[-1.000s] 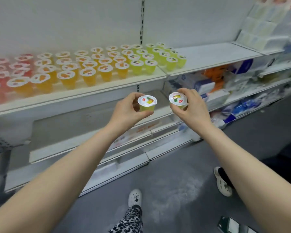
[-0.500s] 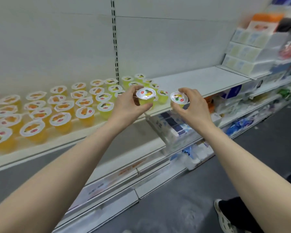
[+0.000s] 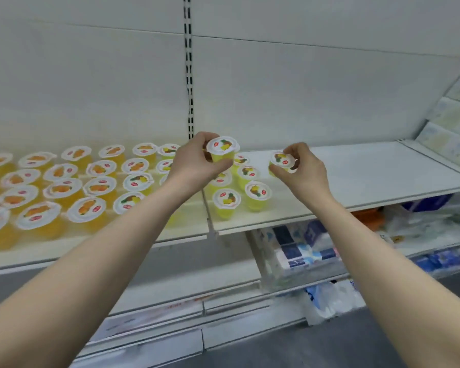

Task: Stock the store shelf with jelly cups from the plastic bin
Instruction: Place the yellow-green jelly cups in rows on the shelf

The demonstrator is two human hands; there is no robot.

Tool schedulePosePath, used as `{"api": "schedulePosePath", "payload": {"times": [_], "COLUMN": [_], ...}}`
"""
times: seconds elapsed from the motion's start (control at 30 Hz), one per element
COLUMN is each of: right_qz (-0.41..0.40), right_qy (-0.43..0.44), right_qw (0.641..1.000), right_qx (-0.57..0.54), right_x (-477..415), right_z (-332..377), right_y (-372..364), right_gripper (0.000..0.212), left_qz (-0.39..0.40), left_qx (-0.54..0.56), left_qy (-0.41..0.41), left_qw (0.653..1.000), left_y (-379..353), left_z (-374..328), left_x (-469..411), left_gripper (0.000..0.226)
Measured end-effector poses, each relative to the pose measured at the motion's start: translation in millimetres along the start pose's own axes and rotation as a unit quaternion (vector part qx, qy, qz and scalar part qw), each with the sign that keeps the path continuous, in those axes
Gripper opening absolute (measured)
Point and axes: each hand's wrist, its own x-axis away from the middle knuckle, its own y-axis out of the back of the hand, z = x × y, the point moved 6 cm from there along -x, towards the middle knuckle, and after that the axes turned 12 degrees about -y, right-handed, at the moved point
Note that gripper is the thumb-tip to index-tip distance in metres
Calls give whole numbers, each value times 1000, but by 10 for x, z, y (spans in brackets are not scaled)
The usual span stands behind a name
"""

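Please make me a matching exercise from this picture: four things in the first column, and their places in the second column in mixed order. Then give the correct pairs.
Things
1. yellow cup in the left hand
2. orange cups
3. pale stacked packs
4. blue and white packs

Places
A. one level below the shelf that carries the cups
B. standing in rows on the left section of that shelf
C. at the far right edge of the picture
D. held up above the cups already standing

Pairs: 1-D, 2-B, 3-C, 4-A
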Motion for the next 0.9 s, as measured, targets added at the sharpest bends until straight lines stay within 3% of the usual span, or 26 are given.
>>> {"api": "schedulePosePath", "payload": {"times": [0.33, 0.6, 0.9], "right_qz": [145, 165, 191], "right_qy": [54, 66, 113], "right_qw": [988, 984, 975], "right_qx": [29, 10, 19], "right_x": [-842, -1231, -1369], "right_z": [-259, -209, -234], "right_y": [-671, -942, -1017], "right_gripper": [35, 36, 33], "left_qz": [-75, -97, -61], "left_qx": [-63, -103, -145], "left_qy": [53, 54, 23], "left_qw": [994, 988, 987], "left_y": [-223, -264, -471], "left_z": [73, 29, -19], "left_x": [-192, -330, -559], "left_gripper": [48, 51, 50]}}
